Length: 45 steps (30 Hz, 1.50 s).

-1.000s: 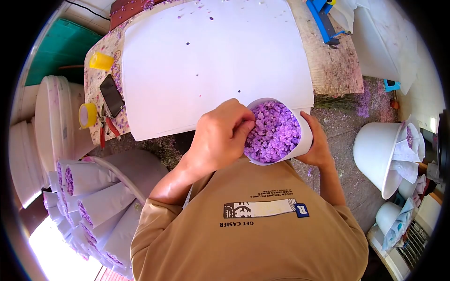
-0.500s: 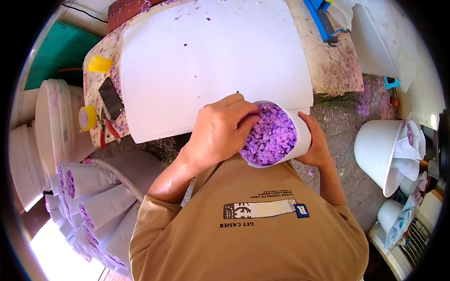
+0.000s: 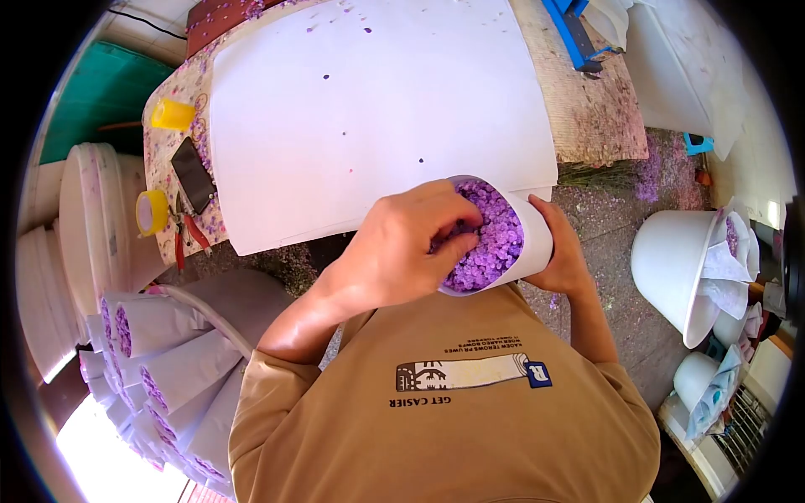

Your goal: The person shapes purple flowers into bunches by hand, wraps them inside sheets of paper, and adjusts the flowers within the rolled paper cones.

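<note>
A bunch of small purple flowers [image 3: 495, 239] wrapped in a white paper sleeve [image 3: 537, 243] is held in front of the brown shirt, at the near edge of the table. My right hand [image 3: 559, 247] grips the sleeve from its right side, fingers partly hidden behind the paper. My left hand [image 3: 411, 243] reaches over the sleeve's open top from the left. Its fingers and thumb are curled in a pinch on the flower heads, and the fingertips are partly sunk among them. Beyond the bunch lie large white paper sheets [image 3: 377, 92] with a few dark specks.
On the table's left are yellow tape rolls [image 3: 173, 115], a phone [image 3: 193, 174] and red-handled pliers [image 3: 195, 232]. A blue tool [image 3: 573, 33] sits at the upper right. Wrapped bunches [image 3: 168, 323] fill a container at lower left. A white bucket [image 3: 671, 268] stands at right.
My left hand has shifted slightly right and farther over the flowers, its fingertips now deeper among the heads. The right hand keeps its grip on the sleeve.
</note>
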Each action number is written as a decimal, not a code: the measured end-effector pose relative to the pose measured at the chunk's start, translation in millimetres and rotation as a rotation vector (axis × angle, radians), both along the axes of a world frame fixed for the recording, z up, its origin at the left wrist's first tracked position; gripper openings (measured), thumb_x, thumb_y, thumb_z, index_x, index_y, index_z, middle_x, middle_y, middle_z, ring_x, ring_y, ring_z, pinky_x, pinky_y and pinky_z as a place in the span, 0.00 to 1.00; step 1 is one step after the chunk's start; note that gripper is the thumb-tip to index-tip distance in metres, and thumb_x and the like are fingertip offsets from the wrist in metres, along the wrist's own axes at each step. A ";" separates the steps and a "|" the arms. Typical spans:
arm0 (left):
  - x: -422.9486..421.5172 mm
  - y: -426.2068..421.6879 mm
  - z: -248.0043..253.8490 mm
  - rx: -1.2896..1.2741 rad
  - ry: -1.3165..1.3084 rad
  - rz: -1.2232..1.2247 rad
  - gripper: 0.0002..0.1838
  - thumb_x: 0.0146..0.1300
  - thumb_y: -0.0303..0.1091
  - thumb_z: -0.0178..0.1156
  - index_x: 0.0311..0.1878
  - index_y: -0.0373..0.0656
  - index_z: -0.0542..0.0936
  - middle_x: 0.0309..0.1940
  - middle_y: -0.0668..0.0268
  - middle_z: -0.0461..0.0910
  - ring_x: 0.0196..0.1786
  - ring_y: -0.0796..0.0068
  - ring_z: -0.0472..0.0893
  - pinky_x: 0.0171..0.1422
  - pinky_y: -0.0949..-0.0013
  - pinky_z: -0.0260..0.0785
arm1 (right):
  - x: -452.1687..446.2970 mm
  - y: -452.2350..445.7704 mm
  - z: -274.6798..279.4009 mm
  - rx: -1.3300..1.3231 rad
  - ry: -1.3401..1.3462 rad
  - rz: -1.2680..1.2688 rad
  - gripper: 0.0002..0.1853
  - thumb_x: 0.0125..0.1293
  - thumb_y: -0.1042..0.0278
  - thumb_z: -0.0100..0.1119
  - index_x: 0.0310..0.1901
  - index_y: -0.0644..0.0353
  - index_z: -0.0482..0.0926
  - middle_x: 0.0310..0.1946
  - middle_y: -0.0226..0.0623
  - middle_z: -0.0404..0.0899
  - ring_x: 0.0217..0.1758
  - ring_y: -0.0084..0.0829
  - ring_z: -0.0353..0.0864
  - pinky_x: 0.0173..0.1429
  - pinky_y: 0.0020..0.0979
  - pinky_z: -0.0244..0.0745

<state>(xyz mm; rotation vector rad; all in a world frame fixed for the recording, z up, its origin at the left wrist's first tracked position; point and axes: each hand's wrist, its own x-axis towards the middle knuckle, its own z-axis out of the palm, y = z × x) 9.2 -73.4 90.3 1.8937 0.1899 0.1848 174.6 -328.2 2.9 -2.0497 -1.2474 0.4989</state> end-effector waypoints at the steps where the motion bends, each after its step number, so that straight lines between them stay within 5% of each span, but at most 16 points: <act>1: 0.1 -4.6 -7.4 0.030 -0.076 0.034 0.09 0.59 0.16 0.68 0.42 0.37 0.84 0.30 0.64 0.75 0.29 0.74 0.74 0.34 0.69 0.67 | 0.0 0.2 0.0 -0.002 0.004 0.004 0.53 0.43 0.61 0.86 0.73 0.64 0.69 0.60 0.52 0.79 0.63 0.54 0.79 0.66 0.48 0.76; 5: -2.4 -4.4 -16.1 0.141 -0.115 0.052 0.06 0.64 0.18 0.66 0.42 0.37 0.83 0.30 0.67 0.75 0.30 0.76 0.73 0.34 0.70 0.66 | -2.1 1.5 2.1 -0.036 0.026 0.000 0.53 0.43 0.61 0.86 0.73 0.64 0.69 0.60 0.52 0.79 0.63 0.54 0.79 0.66 0.48 0.75; 9: -7.7 13.2 -11.5 -0.475 0.029 0.130 0.03 0.71 0.21 0.62 0.45 0.36 0.82 0.31 0.71 0.74 0.31 0.83 0.71 0.37 0.75 0.65 | -2.0 1.7 0.8 -0.025 0.014 0.001 0.53 0.44 0.60 0.86 0.73 0.64 0.69 0.60 0.51 0.79 0.63 0.53 0.79 0.66 0.47 0.75; 12: -4.2 12.0 -8.6 -0.503 0.104 0.167 0.05 0.69 0.22 0.63 0.46 0.37 0.83 0.33 0.62 0.81 0.34 0.74 0.77 0.41 0.69 0.72 | -2.6 2.1 1.1 -0.016 0.001 -0.001 0.53 0.43 0.60 0.86 0.73 0.64 0.69 0.60 0.51 0.79 0.63 0.54 0.79 0.67 0.47 0.75; 15: 8.8 -3.2 -14.9 0.124 -0.170 0.196 0.06 0.64 0.22 0.66 0.43 0.38 0.85 0.34 0.56 0.81 0.30 0.57 0.81 0.37 0.61 0.75 | -2.6 3.1 1.1 -0.007 -0.023 0.009 0.54 0.43 0.59 0.86 0.73 0.64 0.68 0.60 0.51 0.79 0.63 0.54 0.79 0.67 0.47 0.75; 18: 15.9 -7.7 -27.7 0.339 -0.273 0.192 0.08 0.62 0.18 0.68 0.43 0.37 0.85 0.29 0.60 0.77 0.28 0.68 0.76 0.33 0.68 0.69 | -3.1 3.4 1.3 -0.001 -0.026 0.014 0.54 0.43 0.59 0.86 0.73 0.63 0.68 0.60 0.50 0.79 0.63 0.54 0.79 0.67 0.48 0.75; 20: 16.5 -6.9 -29.2 0.336 -0.264 0.191 0.08 0.61 0.17 0.67 0.43 0.37 0.85 0.30 0.59 0.78 0.29 0.64 0.77 0.34 0.65 0.70 | -3.4 2.4 1.5 -0.009 -0.020 0.009 0.54 0.43 0.59 0.86 0.73 0.63 0.68 0.60 0.50 0.79 0.63 0.54 0.79 0.67 0.48 0.75; 23: 9.8 -2.7 -24.3 -0.084 -0.136 0.218 0.05 0.66 0.18 0.64 0.43 0.37 0.84 0.31 0.65 0.78 0.31 0.77 0.75 0.36 0.71 0.68 | -1.9 1.5 -0.3 -0.025 -0.008 0.016 0.54 0.43 0.59 0.86 0.73 0.62 0.69 0.61 0.49 0.79 0.63 0.54 0.78 0.67 0.48 0.75; 28: 5.7 1.4 -20.9 -0.421 -0.115 0.145 0.05 0.68 0.19 0.63 0.44 0.36 0.84 0.32 0.66 0.78 0.31 0.79 0.73 0.36 0.72 0.66 | -0.8 2.5 -3.3 -0.030 0.025 -0.012 0.54 0.42 0.59 0.86 0.73 0.62 0.69 0.60 0.50 0.79 0.63 0.54 0.79 0.67 0.48 0.74; 31: 11.7 -1.7 -25.5 0.085 -0.210 0.181 0.08 0.63 0.17 0.65 0.44 0.36 0.86 0.29 0.62 0.76 0.29 0.70 0.75 0.33 0.68 0.67 | -0.1 1.9 -4.1 -0.019 0.007 0.002 0.54 0.43 0.60 0.86 0.73 0.62 0.68 0.59 0.51 0.80 0.63 0.54 0.79 0.67 0.48 0.74; 37: 16.9 -6.8 -33.0 0.311 -0.284 0.220 0.08 0.59 0.18 0.68 0.41 0.37 0.85 0.29 0.58 0.75 0.28 0.60 0.75 0.32 0.62 0.70 | -1.8 2.2 -2.3 -0.036 -0.016 0.023 0.54 0.43 0.61 0.86 0.73 0.62 0.68 0.60 0.51 0.79 0.62 0.54 0.79 0.67 0.49 0.74; 41: 15.1 -5.4 -34.1 0.348 -0.301 0.199 0.05 0.62 0.18 0.67 0.40 0.37 0.84 0.27 0.62 0.74 0.27 0.68 0.75 0.32 0.66 0.68 | -1.8 1.8 -4.1 -0.043 -0.002 0.024 0.53 0.43 0.61 0.86 0.73 0.62 0.68 0.60 0.51 0.79 0.62 0.54 0.79 0.66 0.49 0.74; 43: 10.1 -3.9 -24.7 -0.108 -0.156 0.231 0.03 0.67 0.20 0.64 0.41 0.38 0.82 0.27 0.68 0.73 0.28 0.77 0.72 0.33 0.71 0.66 | -0.4 -0.4 -7.2 -0.083 0.006 0.027 0.57 0.40 0.61 0.88 0.73 0.62 0.67 0.63 0.50 0.76 0.66 0.52 0.78 0.70 0.45 0.73; 44: 7.9 1.6 -23.0 -0.110 -0.155 0.230 0.03 0.67 0.20 0.64 0.41 0.38 0.82 0.27 0.68 0.73 0.28 0.77 0.72 0.33 0.71 0.66 | -0.5 -0.3 -7.2 -0.085 0.007 0.025 0.57 0.40 0.61 0.88 0.73 0.62 0.67 0.63 0.50 0.76 0.66 0.52 0.78 0.70 0.45 0.73; 45: 4.5 9.4 -22.1 -0.521 -0.066 0.187 0.02 0.69 0.21 0.63 0.42 0.37 0.82 0.28 0.70 0.73 0.29 0.81 0.71 0.34 0.73 0.65 | -1.1 0.4 -7.0 -0.063 0.005 0.018 0.56 0.41 0.60 0.87 0.73 0.62 0.67 0.62 0.50 0.77 0.65 0.53 0.78 0.69 0.47 0.74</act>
